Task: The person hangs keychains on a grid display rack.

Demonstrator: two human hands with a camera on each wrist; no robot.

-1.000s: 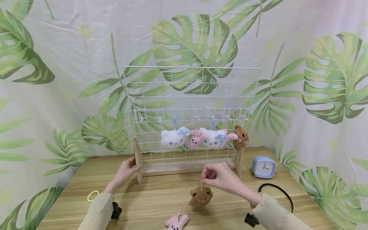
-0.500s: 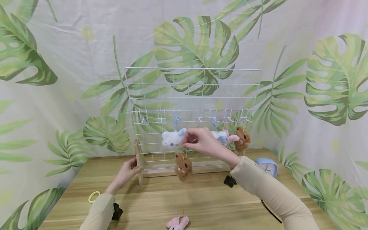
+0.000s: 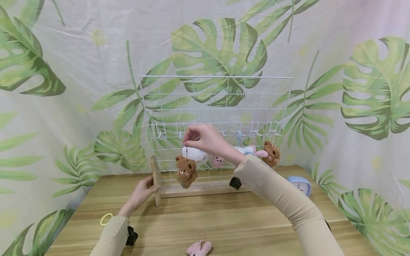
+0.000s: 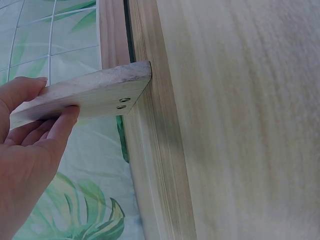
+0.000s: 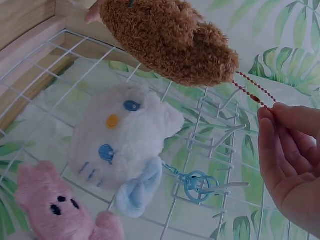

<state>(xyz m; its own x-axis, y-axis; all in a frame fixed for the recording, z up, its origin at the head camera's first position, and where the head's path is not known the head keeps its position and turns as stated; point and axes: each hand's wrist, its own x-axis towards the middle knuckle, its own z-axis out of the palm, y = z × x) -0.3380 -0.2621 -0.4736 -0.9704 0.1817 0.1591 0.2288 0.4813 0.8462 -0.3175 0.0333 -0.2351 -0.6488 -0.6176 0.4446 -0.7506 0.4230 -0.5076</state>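
My right hand (image 3: pixel 206 139) pinches the red ball chain (image 5: pixel 254 95) of a brown plush bear keychain (image 3: pixel 186 172), which dangles in front of the left part of the white wire grid rack (image 3: pixel 217 76). In the right wrist view, bare white hooks (image 5: pixel 227 137) stand close to the chain. Behind the bear hangs a white plush cat head with a blue bow (image 5: pixel 125 135), its blue ring on a hook. A pink plush (image 5: pixel 57 205) hangs beside it. My left hand (image 3: pixel 141 193) grips the rack's wooden side foot (image 4: pixel 95 92), thumb on one face and fingers on the other.
Another brown bear (image 3: pixel 271 155) hangs at the rack's right end. A pink bunny keychain (image 3: pixel 199 248) lies on the table (image 3: pixel 173 224) at the front. A blue clock (image 3: pixel 300 185) stands right, partly behind my sleeve; a yellow ring (image 3: pixel 106 219) lies left.
My right hand has lifted the brown bear from over the table up and to the left, to the front of the rack's hooks. The left hand stays on the side foot.
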